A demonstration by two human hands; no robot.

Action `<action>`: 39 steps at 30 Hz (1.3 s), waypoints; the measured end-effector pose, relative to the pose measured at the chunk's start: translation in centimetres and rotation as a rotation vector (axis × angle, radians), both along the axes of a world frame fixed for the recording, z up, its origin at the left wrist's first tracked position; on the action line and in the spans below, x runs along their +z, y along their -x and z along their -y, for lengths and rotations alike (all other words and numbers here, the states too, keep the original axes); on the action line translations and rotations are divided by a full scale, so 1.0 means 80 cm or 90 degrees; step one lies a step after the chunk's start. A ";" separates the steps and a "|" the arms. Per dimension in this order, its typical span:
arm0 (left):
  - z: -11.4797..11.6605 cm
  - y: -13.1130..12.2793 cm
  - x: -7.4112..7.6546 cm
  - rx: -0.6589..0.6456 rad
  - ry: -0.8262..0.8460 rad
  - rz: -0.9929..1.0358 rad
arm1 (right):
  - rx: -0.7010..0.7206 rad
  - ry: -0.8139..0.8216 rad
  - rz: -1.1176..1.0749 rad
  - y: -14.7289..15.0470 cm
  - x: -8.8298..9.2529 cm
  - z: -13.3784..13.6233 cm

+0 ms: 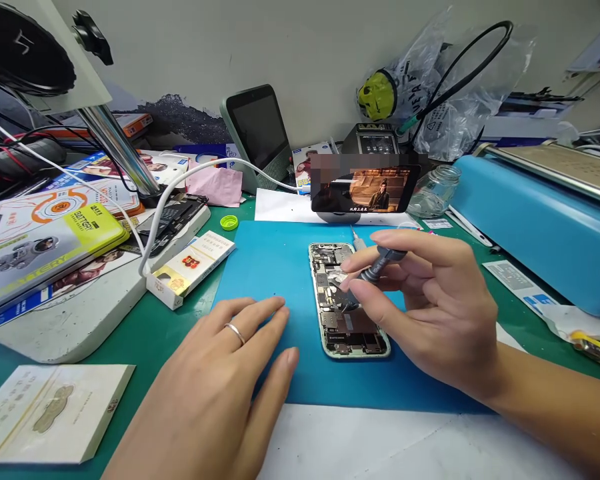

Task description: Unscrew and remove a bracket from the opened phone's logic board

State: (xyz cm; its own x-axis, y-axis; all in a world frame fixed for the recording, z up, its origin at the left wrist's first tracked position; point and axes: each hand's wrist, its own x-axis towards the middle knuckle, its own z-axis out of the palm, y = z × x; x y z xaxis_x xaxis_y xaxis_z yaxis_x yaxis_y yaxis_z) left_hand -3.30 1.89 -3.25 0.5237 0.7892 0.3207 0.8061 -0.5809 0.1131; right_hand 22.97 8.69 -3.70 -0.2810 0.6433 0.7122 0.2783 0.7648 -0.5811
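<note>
An opened phone lies on the blue mat, its circuit board and inner parts exposed. My right hand hovers over it, thumb and fingers closed around a dark grey screwdriver. The screwdriver is tilted, its lower end pointing down at the phone's middle; whether it touches a screw I cannot make out. A slim tool with a pointed tip shows behind my right fingers. To the left of the phone, my left hand rests palm down on the mat, fingers stretched out, a ring on one finger and nothing held.
A phone playing a video stands behind the mat. Left are a cigarette pack, a white box, a battery box and a white cable. A blue machine, a glass jar and a yellow cutter sit right.
</note>
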 end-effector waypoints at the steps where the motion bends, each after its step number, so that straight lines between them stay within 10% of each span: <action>1: -0.001 -0.002 0.000 -0.001 0.004 -0.001 | -0.004 0.002 0.004 0.000 0.000 0.000; 31: -0.010 -0.017 -0.012 0.021 -0.002 -0.015 | 0.018 0.107 0.007 0.002 -0.002 0.004; 39: -0.013 -0.013 -0.018 0.034 -0.051 -0.012 | 0.026 -0.055 0.091 -0.001 -0.006 0.009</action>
State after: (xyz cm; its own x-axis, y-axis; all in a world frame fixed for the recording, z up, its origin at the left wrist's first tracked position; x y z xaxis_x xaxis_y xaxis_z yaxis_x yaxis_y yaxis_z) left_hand -2.28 2.90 -4.72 0.4884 0.7883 0.3743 0.8373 -0.5441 0.0533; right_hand 23.07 8.00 -4.17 -0.4084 0.5675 0.7150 0.3210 0.8225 -0.4695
